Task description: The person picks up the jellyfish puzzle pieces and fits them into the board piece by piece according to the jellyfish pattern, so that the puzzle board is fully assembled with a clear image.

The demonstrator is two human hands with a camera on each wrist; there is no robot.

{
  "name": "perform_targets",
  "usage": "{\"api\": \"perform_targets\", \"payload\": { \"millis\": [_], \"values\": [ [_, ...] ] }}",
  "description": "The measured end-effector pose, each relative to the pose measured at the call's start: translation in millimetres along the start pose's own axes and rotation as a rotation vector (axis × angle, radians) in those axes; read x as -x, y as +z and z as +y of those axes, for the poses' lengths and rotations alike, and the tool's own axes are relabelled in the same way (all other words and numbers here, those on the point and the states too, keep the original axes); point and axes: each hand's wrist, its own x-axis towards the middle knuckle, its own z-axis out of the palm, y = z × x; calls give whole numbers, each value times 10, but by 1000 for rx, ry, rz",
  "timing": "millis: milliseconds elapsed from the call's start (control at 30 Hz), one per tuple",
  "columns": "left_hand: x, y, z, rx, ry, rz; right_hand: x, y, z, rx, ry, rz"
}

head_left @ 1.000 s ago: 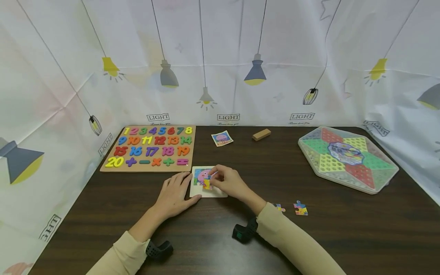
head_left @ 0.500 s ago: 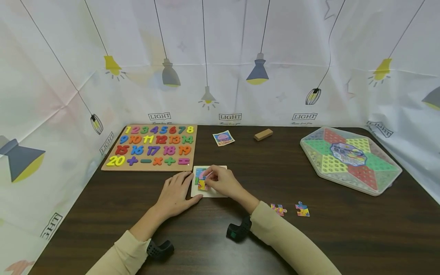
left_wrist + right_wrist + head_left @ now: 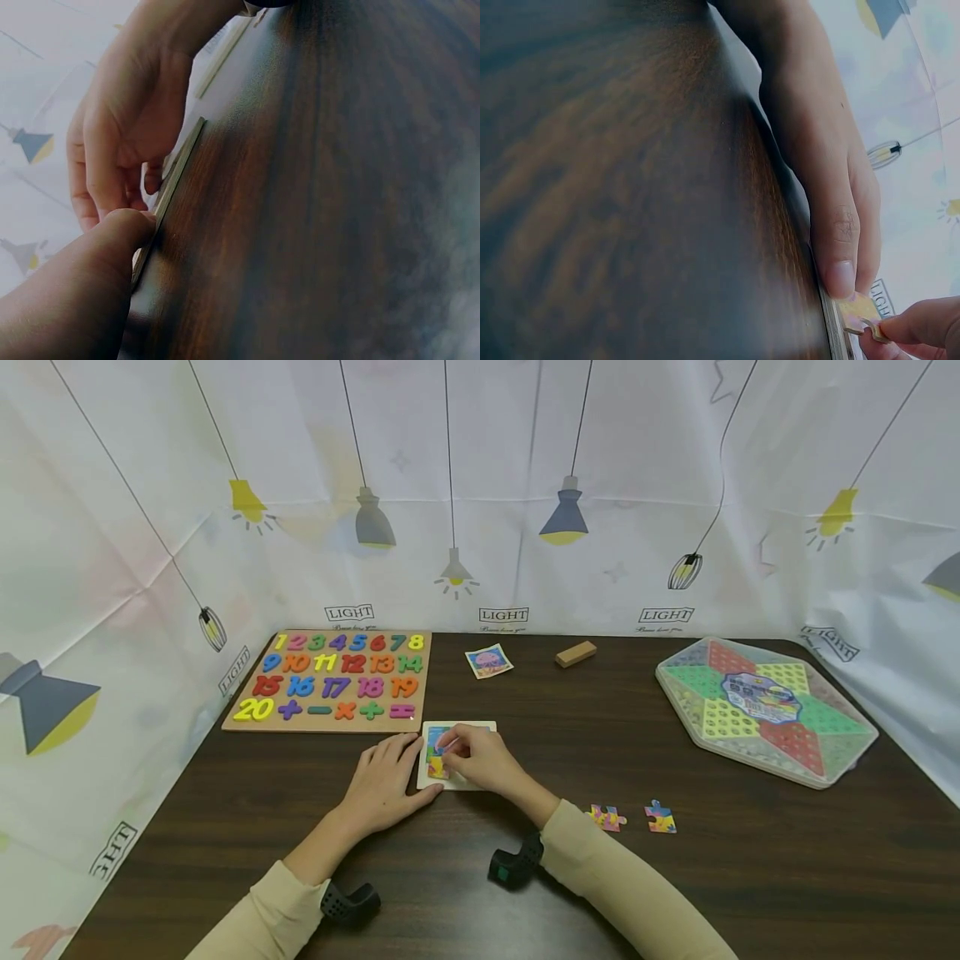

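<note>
At one board (image 3: 457, 783), right hand (image 3: 489, 760) pinching one puzzle piece (image 3: 437, 768), left hand (image 3: 384, 783) spread, seemingly two pieces (image 3: 661, 817) aside

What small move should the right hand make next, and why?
Probably press the yellow piece flat into the tray: the right hand pinches it over the near left part, its edge seemingly raised, while the left hand touches the tray's rim.

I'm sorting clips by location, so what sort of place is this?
Likely an indoor play or filming corner: a lamp-printed sheet forms the backdrop, with a number board and loose jigsaw pieces in front of it.
</note>
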Motion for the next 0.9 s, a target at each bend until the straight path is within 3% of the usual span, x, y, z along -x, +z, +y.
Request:
{"api": "perform_targets", "payload": {
  "millis": [533,900],
  "values": [
    [0,7,-8,5,8,19,28,9,-68,-6,6,-31],
    [4,-7,7,10,2,5,11,29,-60,135,-58,17]
  ]
}}
